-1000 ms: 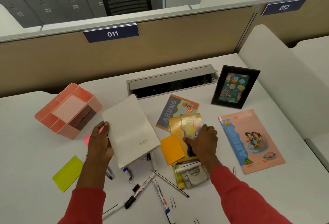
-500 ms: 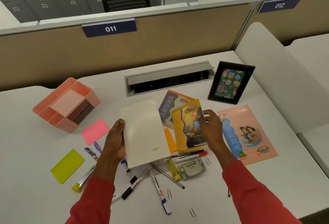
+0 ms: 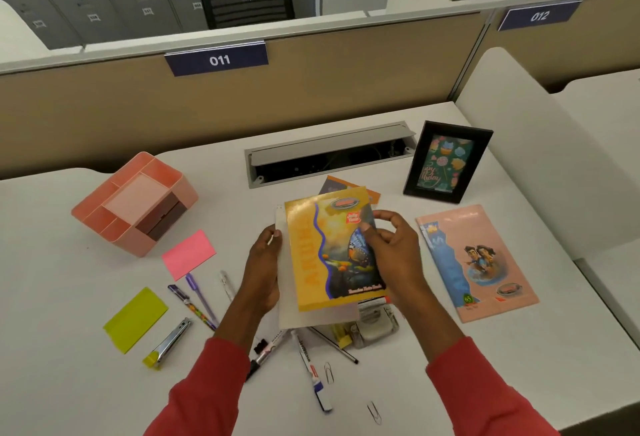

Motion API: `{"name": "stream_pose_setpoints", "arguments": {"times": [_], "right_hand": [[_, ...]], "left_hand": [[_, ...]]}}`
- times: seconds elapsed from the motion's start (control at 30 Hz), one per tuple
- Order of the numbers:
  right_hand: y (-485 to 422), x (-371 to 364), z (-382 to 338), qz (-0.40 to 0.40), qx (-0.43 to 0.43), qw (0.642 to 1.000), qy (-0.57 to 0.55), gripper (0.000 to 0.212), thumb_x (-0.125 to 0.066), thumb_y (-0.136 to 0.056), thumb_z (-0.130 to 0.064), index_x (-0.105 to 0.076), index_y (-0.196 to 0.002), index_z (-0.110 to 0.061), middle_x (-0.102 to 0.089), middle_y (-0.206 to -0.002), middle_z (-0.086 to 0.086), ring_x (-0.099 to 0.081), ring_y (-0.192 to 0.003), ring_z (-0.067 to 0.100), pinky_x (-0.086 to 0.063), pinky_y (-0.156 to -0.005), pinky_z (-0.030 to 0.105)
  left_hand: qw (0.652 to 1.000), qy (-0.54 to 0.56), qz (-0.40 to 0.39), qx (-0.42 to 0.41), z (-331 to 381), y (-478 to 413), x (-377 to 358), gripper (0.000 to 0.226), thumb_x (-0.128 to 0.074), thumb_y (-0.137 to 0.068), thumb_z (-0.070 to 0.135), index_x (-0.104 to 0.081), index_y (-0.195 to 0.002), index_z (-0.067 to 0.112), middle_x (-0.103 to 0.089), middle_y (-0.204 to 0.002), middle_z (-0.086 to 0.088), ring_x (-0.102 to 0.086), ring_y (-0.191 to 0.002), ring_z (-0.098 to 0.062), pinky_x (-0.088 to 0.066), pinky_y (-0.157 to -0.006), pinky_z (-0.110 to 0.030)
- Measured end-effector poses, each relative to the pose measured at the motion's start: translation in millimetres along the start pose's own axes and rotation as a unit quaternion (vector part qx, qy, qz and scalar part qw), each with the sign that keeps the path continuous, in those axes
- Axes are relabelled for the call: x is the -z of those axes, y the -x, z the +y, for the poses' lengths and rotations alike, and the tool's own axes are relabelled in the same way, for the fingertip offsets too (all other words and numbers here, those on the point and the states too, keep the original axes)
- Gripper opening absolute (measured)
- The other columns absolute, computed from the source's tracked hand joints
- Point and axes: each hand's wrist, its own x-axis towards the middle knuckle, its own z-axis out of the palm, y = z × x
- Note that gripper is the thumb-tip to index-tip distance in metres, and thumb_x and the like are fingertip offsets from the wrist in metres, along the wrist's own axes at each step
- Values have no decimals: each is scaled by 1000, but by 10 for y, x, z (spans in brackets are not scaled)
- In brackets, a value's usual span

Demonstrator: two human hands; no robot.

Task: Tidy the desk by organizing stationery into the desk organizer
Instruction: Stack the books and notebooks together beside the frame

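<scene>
Head view: 2 hands hold 2 stacked books above the desk (image 3: 69,383).
The left hand (image 3: 263,269) grips the white notepad (image 3: 322,318) by its left edge. The right hand (image 3: 391,252) pinches the right edge of the yellow notebook (image 3: 325,255) lying on it. The pink desk organizer (image 3: 138,203) stands well apart, far left.

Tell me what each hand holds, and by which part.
The left hand grips the white notepad by its left edge; the right hand pinches the yellow notebook on top of it by its right edge.
</scene>
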Motion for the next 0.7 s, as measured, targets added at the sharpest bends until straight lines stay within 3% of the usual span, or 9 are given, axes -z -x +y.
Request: {"name": "stream_pose_setpoints", "arguments": {"times": [0.13, 0.3, 0.43, 0.57, 0.63, 0.7], "right_hand": [[-12, -122, 311, 33, 16, 999, 35, 17, -72, -93, -26, -63, -106, -29, -76, -79, 10, -74, -77, 29, -62, -68, 53], [-51, -170, 541, 67, 12, 997, 46, 20, -74, -91, -29, -67, -110, -29, -69, -111, -3, -68, -104, 15, -63, -77, 37], [-112, -226, 605, 62, 12, 995, 81, 25, -75, -90, -27, -65, -113, -24, -71, -104, -2, -71, -92, 12, -62, -65, 26], [-271, -307, 680, 82, 6, 987, 136, 32, -75, -89, -31, -60, -114, -18, -69, -102, 1, -68, -88, 9, -52, -63, 12], [-457, -316, 745, 107, -3, 978, 177, 42, -74, -89, -34, -58, -121, -13, -64, -117, 7, -64, -102, 19, -51, -76, 18], [-682, -340, 804, 109, -17, 963, 244, 57, -75, -87, -39, -53, -128, -7, -55, -125, 13, -55, -116, 28, -50, -90, 35]], "left_hand": [[999, 42, 15, 13, -15, 73, -103, 28, -44, -107, 26, -62, -125, 14, -71, -121, -13, -70, -107, -35, -59, -86, -53], [998, 63, 8, 16, -18, 139, -117, 32, -41, -108, 28, -63, -125, 12, -71, -121, -14, -69, -109, -36, -60, -81, -47], [998, 53, -18, 15, -14, 147, -94, 35, -46, -105, 34, -61, -129, 12, -71, -121, -14, -71, -106, -36, -61, -79, -47], [999, 28, 24, -5, -92, 62, 1, 32, -54, -102, 29, -61, -129, 15, -71, -122, -12, -70, -108, -38, -58, -86, -56], [998, 32, 57, -3, -97, 11, 79, 30, -54, -102, 30, -62, -128, 17, -72, -121, -11, -70, -108, -38, -55, -90, -61], [996, 30, 83, -2, -95, -55, 174, 30, -55, -102, 30, -62, -128, 18, -72, -121, -10, -70, -107, -37, -54, -91, -62]]}}
